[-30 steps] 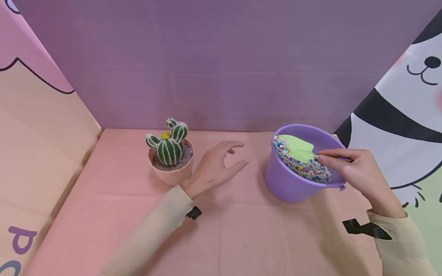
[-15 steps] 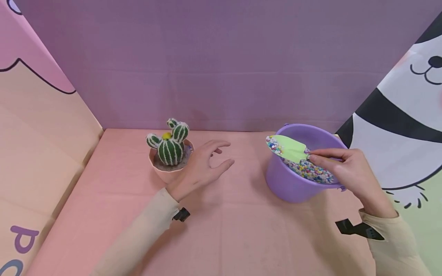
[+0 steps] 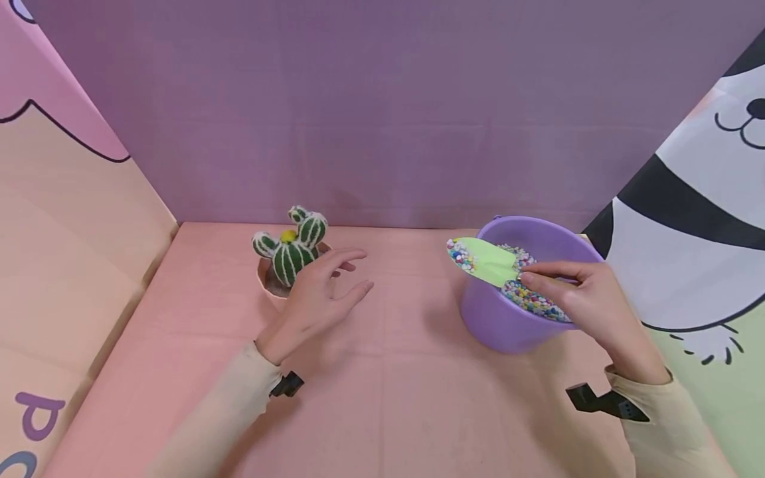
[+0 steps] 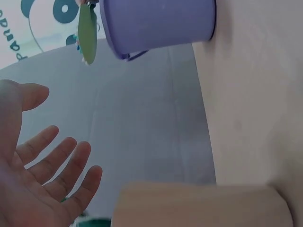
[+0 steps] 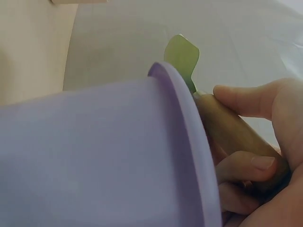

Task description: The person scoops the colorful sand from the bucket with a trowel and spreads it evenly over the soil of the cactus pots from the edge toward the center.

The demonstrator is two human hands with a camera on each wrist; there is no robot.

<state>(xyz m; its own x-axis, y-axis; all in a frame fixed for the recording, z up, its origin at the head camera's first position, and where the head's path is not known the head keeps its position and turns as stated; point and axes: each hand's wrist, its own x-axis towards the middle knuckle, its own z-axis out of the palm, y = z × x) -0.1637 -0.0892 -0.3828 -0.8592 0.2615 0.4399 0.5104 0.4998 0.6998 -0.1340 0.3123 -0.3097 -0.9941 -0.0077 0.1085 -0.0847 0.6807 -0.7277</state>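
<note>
My right hand (image 3: 588,299) grips the wooden handle (image 5: 236,130) of a small garden trowel with a light green blade (image 3: 493,262). Several colourful beads (image 3: 461,255) lie on the blade's tip, which juts out past the left rim of a purple bucket (image 3: 508,325). More beads (image 3: 538,304) fill the lower part of that bucket. My left hand (image 3: 313,299) holds nothing, its fingers spread and relaxed, in front of a potted cactus (image 3: 293,259). It hides part of the pink pot (image 3: 265,285); whether it touches the pot I cannot tell.
A pink cloth (image 3: 394,398) covers the table. Behind it rises a purple backdrop (image 3: 382,119). A panda print (image 3: 675,252) stands at the right side, close to the bucket, and a peach panel (image 3: 72,232) at the left.
The trowel has come up out of the bucket and moved left over its rim with beads on it. My left hand has drawn back to the left, in front of the pot.
</note>
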